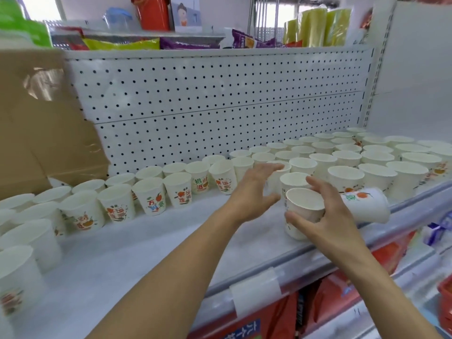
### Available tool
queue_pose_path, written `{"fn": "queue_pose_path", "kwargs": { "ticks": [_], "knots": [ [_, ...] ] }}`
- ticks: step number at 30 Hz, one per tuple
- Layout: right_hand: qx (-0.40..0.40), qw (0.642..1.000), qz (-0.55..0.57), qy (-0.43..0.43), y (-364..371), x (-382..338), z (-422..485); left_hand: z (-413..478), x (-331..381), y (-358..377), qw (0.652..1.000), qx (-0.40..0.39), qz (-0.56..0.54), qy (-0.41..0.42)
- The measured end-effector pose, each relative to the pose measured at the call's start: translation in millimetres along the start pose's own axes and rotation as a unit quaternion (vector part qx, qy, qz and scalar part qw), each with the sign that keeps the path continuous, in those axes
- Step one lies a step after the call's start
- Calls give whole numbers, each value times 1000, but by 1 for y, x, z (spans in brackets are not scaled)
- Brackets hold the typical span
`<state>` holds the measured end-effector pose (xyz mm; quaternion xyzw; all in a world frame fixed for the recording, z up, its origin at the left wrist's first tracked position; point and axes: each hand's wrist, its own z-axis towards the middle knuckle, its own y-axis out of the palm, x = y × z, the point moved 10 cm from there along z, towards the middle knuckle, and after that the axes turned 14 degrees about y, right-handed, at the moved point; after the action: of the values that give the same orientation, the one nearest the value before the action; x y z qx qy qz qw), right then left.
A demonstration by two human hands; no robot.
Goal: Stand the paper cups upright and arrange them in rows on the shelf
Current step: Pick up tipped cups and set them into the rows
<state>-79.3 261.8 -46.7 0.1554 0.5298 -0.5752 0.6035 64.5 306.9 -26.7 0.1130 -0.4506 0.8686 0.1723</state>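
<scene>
A cardboard box leans against the pegboard back panel at the left of the frame. Below it, upright paper cups run in two rows along the shelf toward the middle.

In the centre the left hand hovers with fingers spread and holds nothing. Its fingertips are close to the standing cups, though I cannot tell whether they touch.

Just right of it, the right hand curls thumb and fingers round the held cup. That cup is mouth up and tipped a little toward the camera, with its base at or just above the shelf near the front edge.

Further right, partly hidden behind that hand, the toppled cup lies on its side by the shelf's front lip. Its long axis runs roughly along the lip, with the mouth toward the right of the frame and the base toward the hand. Behind it, a dense block of upright cups fills the shelf.

The toppled cup sits just beside the right hand, while the held cup stands between it and the left hand. The right hand is therefore the nearer one once it has set its cup down. It would probably need only a short reach rightward, then swing the mouth up. Lying so near the lip, the cup could roll off if nudged
</scene>
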Motion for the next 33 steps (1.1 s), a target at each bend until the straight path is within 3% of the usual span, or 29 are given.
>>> {"fn": "queue_pose_path", "kwargs": {
  "ticks": [3,6,9,14,22,28,33],
  "knots": [
    [-6,1000,8,-3,-7,4,6,23,17,19,991,-64,75,86],
    [-23,999,18,15,-10,17,10,33,12,31,989,-82,85,86],
    [-32,999,29,19,-11,22,11,31,14,25,996,-40,56,62],
    [-43,998,36,34,-4,20,13,8,13,4,997,-41,61,30],
    [-136,991,-1,4,52,-24,3,-95,-11,-82,988,-43,96,-114],
    [-232,971,-46,-40,125,-67,-22,-160,-10,-136,945,-145,235,-173],
    [-312,943,-98,-60,156,-90,-35,-187,-17,-160,926,-200,252,-198]
  ]
}}
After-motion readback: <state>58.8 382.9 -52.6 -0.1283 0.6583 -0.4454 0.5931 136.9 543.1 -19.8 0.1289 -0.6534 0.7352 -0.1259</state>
